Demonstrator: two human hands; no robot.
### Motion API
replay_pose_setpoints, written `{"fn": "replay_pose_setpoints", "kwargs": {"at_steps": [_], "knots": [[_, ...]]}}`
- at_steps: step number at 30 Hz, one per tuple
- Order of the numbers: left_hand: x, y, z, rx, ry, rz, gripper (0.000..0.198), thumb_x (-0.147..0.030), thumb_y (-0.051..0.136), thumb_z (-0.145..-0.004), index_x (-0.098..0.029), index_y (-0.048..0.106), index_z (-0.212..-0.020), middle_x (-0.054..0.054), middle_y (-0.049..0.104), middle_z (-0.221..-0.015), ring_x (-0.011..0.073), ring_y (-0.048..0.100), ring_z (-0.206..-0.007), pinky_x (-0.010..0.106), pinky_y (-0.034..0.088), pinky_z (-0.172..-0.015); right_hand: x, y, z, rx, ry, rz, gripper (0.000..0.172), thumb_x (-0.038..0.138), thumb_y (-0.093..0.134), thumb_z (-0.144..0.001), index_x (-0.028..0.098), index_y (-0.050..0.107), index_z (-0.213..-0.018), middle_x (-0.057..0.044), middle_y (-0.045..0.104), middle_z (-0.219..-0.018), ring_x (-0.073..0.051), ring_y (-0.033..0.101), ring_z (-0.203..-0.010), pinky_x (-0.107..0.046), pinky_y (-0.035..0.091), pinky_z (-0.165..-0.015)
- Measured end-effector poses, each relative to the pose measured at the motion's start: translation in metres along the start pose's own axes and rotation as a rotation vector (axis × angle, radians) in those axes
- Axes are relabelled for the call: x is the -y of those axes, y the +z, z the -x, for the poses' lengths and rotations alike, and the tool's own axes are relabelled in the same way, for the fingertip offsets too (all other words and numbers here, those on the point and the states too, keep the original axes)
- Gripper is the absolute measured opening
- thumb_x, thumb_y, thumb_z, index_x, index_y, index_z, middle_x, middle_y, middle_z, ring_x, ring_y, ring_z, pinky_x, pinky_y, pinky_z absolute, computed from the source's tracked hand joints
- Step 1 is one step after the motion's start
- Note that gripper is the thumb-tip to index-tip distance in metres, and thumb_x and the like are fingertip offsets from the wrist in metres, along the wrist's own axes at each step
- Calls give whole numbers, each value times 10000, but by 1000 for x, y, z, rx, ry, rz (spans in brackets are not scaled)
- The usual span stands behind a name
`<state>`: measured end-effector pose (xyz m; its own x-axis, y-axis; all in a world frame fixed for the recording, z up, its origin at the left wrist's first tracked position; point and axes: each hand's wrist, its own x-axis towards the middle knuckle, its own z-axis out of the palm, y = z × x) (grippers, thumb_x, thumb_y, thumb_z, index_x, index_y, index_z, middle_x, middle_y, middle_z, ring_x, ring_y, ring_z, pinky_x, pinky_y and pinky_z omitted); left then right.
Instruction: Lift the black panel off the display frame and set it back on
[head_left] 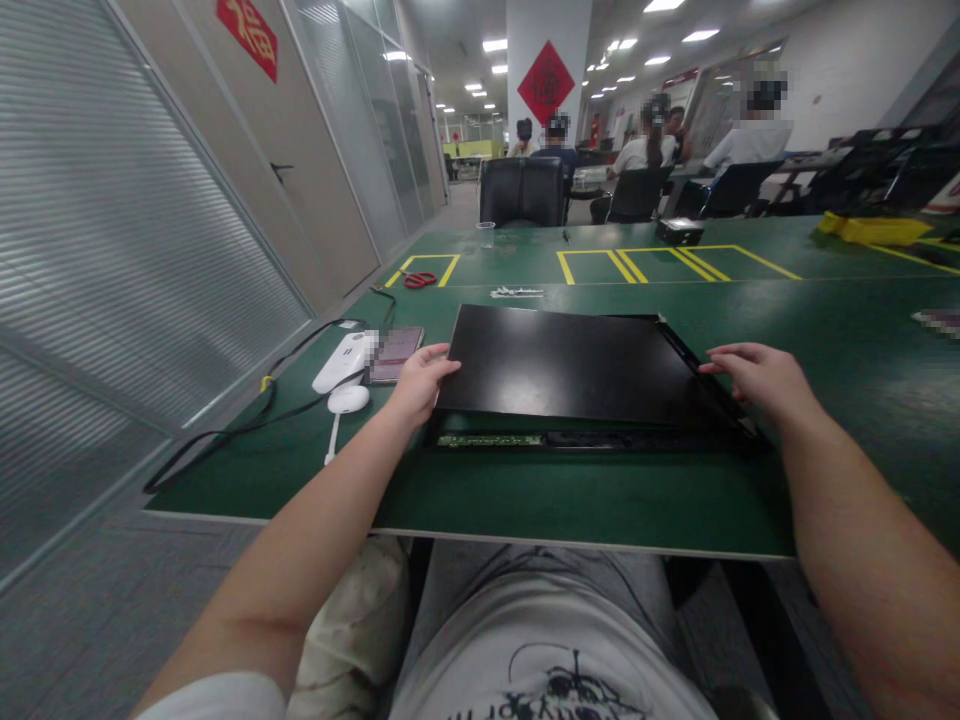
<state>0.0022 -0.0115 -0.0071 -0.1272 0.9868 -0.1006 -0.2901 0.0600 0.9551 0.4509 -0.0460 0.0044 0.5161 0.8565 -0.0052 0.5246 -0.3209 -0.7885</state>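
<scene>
A flat, glossy black screen panel lies tilted over a shallow black frame, its left side raised. My left hand pinches the panel's left edge, thumb on top and the other fingers partly hidden behind it. At the right, my right hand has its fingertips closed at the side rim of the frame; the exact contact is hard to make out. Along the near side of the frame, a strip of green circuit board shows below the panel's edge.
Left of the panel are a phone, a white device, a round white piece and a black cable. Red scissors, small white strips, a clear cup and a black box lie farther back.
</scene>
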Motion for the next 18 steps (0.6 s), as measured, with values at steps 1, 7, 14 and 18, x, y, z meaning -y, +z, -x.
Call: {"fn": "replay_pose_setpoints", "kwargs": {"at_steps": [1, 7, 14, 18], "knots": [[0, 0, 0, -12, -6, -3, 437, -40, 773, -615, -163, 619, -1005, 13, 720, -791, 169, 691, -725, 314, 567, -745, 2, 1, 2, -5, 3, 35, 266, 296, 613, -821, 197, 722, -1042, -67, 766, -1007, -63, 443, -461, -212, 403, -415], [2, 1, -1, -35, -26, -25, 434, -1, 782, -632, -160, 594, -989, -1, 698, -724, 159, 681, -679, 302, 562, -727, 11, 3, 11, -10, -3, 165, 258, 264, 694, -784, 193, 757, -1024, -31, 687, -759, -96, 499, -459, -226, 420, -416], [-3, 2, -1, 7, -71, 29, 313, -35, 786, -685, -163, 668, -944, 43, 744, -781, 201, 720, -770, 335, 587, -773, 7, 3, 8, -8, 2, 131, 272, 261, 711, -774, 192, 761, -1032, -19, 644, -693, -109, 512, -463, -229, 427, -408], [-4, -1, -2, 120, -101, 14, 221, -71, 752, -711, -150, 708, -913, 72, 766, -846, 227, 736, -844, 341, 592, -768, 8, 4, 8, 1, 12, 112, 274, 275, 710, -771, 190, 760, -1027, -16, 618, -655, -111, 498, -453, -226, 409, -398]]}}
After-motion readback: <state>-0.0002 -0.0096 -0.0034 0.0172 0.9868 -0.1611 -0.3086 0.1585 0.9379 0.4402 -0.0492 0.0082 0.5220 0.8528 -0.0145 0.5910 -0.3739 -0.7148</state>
